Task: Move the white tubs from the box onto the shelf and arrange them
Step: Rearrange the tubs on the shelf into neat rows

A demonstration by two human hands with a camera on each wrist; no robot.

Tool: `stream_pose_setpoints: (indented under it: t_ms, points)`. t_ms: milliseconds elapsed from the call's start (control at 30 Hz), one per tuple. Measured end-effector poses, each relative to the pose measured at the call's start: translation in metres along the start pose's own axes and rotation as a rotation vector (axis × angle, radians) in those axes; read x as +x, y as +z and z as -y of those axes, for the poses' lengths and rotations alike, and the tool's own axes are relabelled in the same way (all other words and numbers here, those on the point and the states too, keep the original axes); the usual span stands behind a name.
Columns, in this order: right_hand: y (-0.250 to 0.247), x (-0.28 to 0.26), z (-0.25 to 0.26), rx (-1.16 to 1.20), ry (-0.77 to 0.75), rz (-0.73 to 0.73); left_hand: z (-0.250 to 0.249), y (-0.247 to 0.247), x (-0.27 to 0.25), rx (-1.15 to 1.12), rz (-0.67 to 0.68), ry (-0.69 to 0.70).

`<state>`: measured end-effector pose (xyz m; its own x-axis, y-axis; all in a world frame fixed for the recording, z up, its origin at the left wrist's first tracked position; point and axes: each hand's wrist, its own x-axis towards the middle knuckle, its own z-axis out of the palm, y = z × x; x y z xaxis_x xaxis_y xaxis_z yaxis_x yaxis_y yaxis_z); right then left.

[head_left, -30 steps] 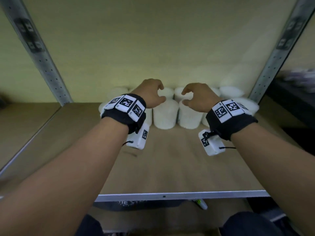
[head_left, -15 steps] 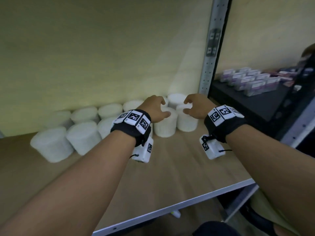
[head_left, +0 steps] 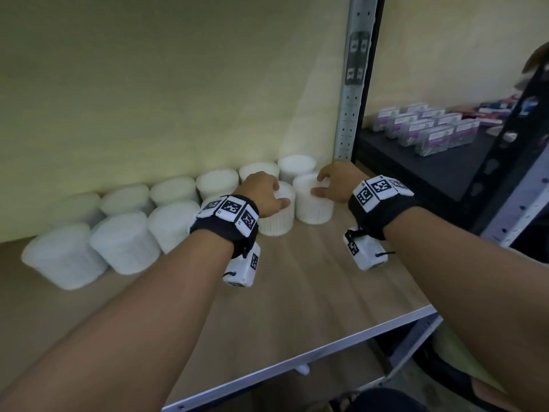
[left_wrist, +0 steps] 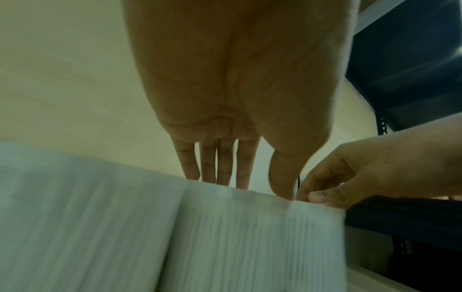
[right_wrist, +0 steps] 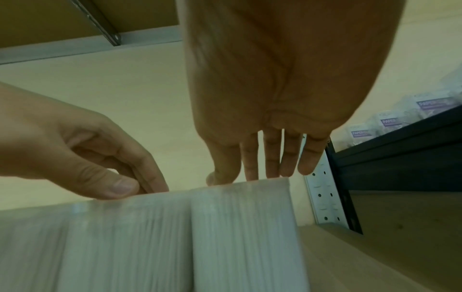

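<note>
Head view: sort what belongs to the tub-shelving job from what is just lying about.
Part of the job:
- round white ribbed plastic tubs, two rows
- light wooden shelf board
- left hand on one front tub top
- right hand on the rightmost front tub

Just lying about:
- clear purple-labelled boxes on the black neighbouring shelf

Head looks down; wrist views, close, share the hands (head_left: 300, 191)
</note>
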<state>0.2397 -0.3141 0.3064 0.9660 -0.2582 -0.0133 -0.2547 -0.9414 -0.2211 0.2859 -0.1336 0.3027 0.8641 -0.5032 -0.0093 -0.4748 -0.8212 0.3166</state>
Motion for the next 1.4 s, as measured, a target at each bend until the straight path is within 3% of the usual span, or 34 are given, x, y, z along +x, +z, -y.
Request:
stream_pose_setpoints:
  t_ms: [333,467,633,967,1200,1333,1400]
  points:
    - [-0.006,-0.001,0.006,-0.023,-0.044,0.057,0.002,0.005,0.0,-0.019,-0.009,0.007]
    - [-0.003,0.004,0.009,0.055,-0.009,-0.022,0.003,0.006,0.0,-0.032,-0.016,0.008]
    - [0.009,0.008,0.014,-0.061,0.056,0.015,0.003,0.009,0.0,-0.021,-0.022,0.014]
    - [0.001,0.007,0.017,-0.147,0.0,0.027,0.004,0.009,0.003,-0.012,-0.022,0.011]
    - [-0.005,0.009,0.013,0.064,-0.016,0.1,0.004,0.009,0.003,-0.02,-0.027,0.008]
    - [0.003,0.015,0.012,0.118,0.039,-0.069,0.003,0.009,0.002,-0.033,-0.026,0.005]
    - [0.008,0.017,0.014,0.057,0.081,-0.075,0.003,0.01,0.002,-0.035,-0.03,0.007]
